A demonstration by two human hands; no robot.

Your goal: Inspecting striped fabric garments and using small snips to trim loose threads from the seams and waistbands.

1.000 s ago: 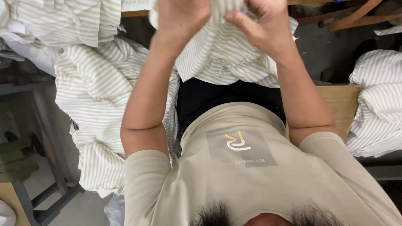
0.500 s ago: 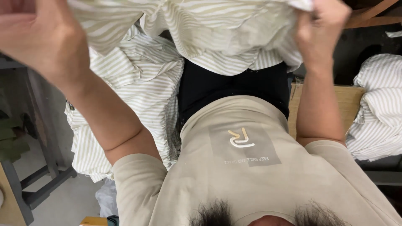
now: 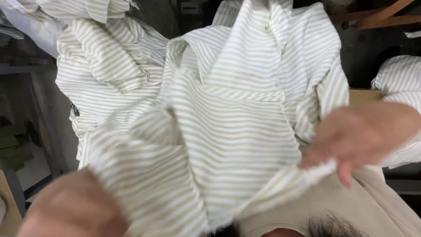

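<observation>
A striped shirt (image 3: 228, 131), white with pale green lines, is held up close to the camera and spread between the two hands, so that it fills most of the view. The right hand (image 3: 359, 136) is seen blurred at the right, its fingers (image 3: 346, 173) pinched on a raw edge of the cloth. The left hand (image 3: 74, 210) is at the lower left, very blurred and half covered by the fabric; it appears to be closed on the cloth, though the grip itself cannot be made out. The shirt is bunched and folded over itself in the middle, with a seam or pocket line running across it and a collar-like fold near the top. Judged from this, the garment has been picked up and is partly opened out, but it is not yet flat, smoothed or folded, so most of the handling seems to be left. Behind it, a heap of like striped shirts (image 3: 101, 74) lies to the left, and more striped cloth (image 3: 397, 74) is piled at the right beside a wooden surface (image 3: 362, 94). The person's beige top (image 3: 377, 210) is seen at the bottom.
</observation>
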